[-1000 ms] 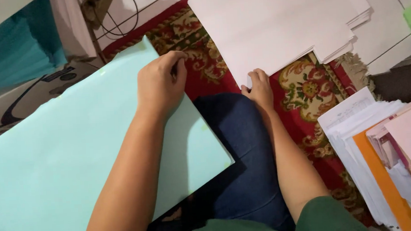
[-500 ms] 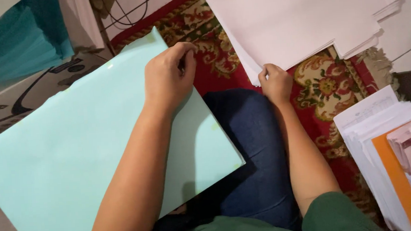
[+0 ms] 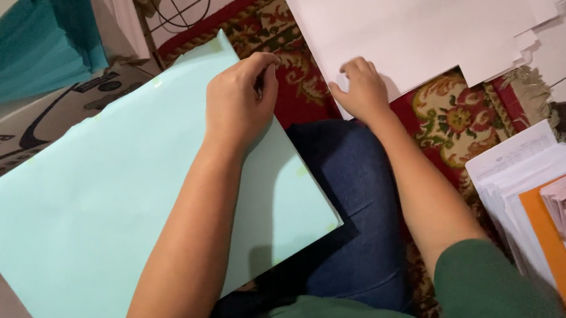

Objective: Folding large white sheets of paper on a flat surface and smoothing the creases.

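Observation:
A large pale green sheet (image 3: 103,209) lies across my lap and the floor at the left. My left hand (image 3: 237,103) rests on its upper right edge, fingers curled and pinching that edge. My right hand (image 3: 357,89) reaches forward over my knee and presses on the near corner of a stack of large white sheets (image 3: 418,20) spread on the red patterned rug (image 3: 457,115); whether it grips the corner I cannot tell. My leg in dark blue jeans (image 3: 358,213) lies between my two arms.
A pile of white papers with an orange folder (image 3: 549,228) lies at the right. A teal cloth (image 3: 27,50) and a printed cardboard box (image 3: 38,121) sit at the upper left. Cables (image 3: 175,8) run along the white floor at the top.
My right hand has moved forward from beside my knee onto the corner of the white sheets. My left hand stays on the green sheet's edge. The view has shifted slightly.

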